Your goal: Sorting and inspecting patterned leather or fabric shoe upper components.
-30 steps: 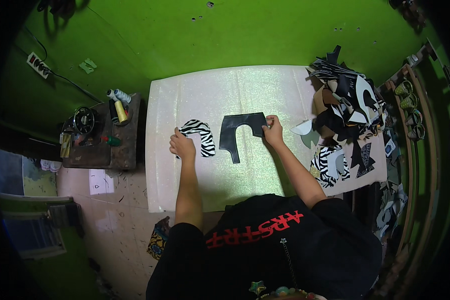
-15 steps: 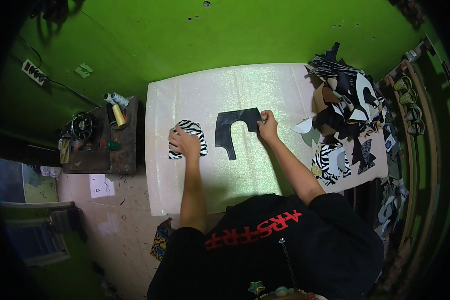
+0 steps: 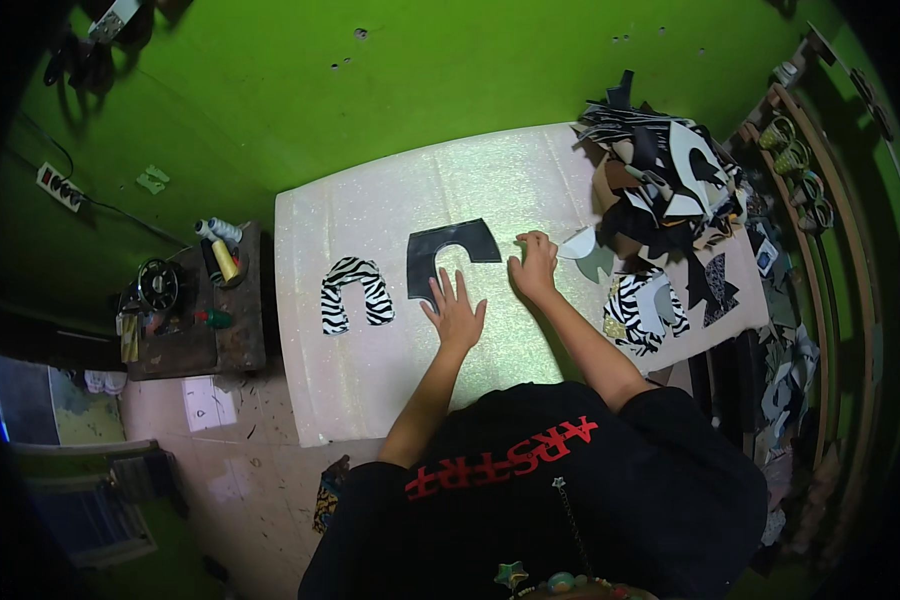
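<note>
A black U-shaped leather-like piece (image 3: 453, 240) lies flat on the pale shimmering table cover. My left hand (image 3: 456, 315) is open, its fingers spread over the lower end of the piece's left leg, hiding part of it. Just right of the piece, my right hand (image 3: 537, 268) hovers or rests by the cover with fingers loosely bent and apart, nothing visible in them. To the left lies a zebra-striped arch-shaped piece (image 3: 354, 277), untouched, with its two legs toward me. A white and grey rounded piece (image 3: 583, 250) is close beyond my right hand.
A heap of cut scraps (image 3: 660, 165) covers the table's far right corner. Nearer are another zebra-striped piece (image 3: 625, 305) and dark scraps (image 3: 715, 290). At left stands a sewing-machine table (image 3: 235, 330) with thread cones (image 3: 227, 262). Along the right wall runs a wooden rack (image 3: 815, 290).
My left hand has left the zebra-striped piece and moved right onto the black piece. My right hand has let go of the black piece's right end. The view has shifted slightly.
</note>
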The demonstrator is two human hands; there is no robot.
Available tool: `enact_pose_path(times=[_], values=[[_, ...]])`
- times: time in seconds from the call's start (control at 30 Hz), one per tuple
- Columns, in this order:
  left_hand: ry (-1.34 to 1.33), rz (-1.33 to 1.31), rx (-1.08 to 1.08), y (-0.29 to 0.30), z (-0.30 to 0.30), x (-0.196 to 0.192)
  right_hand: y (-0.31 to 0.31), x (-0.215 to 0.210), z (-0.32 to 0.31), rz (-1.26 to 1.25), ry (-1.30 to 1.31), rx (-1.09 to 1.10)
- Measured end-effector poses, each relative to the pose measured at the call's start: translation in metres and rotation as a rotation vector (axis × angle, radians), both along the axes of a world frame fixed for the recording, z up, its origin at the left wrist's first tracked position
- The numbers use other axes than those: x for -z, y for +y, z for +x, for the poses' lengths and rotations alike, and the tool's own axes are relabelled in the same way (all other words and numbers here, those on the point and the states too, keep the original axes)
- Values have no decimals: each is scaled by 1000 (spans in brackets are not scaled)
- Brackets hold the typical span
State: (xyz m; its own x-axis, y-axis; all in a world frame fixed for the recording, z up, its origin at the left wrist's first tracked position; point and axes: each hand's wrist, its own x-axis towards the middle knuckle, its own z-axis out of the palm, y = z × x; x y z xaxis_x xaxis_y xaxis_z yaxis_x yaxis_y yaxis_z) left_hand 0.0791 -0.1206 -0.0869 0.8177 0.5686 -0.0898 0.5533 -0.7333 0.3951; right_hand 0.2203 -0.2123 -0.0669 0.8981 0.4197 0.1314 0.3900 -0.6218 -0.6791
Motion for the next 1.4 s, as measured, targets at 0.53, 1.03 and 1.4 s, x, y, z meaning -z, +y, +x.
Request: enact_pose_path(times=[0.53, 1.03, 1.4], values=[[-293, 59, 19, -94, 57, -24, -161, -8, 6, 286, -293, 124], [-708, -294, 793, -271, 163, -37, -349, -26, 86, -372, 99, 704], [-517, -216, 736, -302, 194, -33, -367, 6, 119, 187, 195, 502]])
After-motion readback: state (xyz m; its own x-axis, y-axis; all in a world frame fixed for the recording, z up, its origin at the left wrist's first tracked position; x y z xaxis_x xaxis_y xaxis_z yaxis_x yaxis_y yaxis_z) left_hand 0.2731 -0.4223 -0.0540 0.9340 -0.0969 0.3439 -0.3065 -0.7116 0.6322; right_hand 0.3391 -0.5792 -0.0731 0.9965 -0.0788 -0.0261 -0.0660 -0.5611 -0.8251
